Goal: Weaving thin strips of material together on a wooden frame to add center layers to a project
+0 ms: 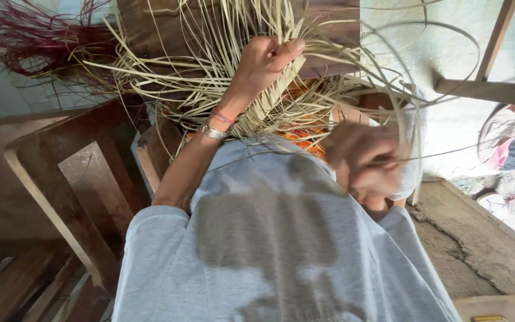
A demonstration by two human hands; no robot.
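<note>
Grey shirt; hands gripping pale woven strips

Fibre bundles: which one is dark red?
The loose bundle at upper left, apart from both hands; the strips that the left hand grips are pale straw.

No packages, labels, signs or screens show anywhere in the head view
</note>
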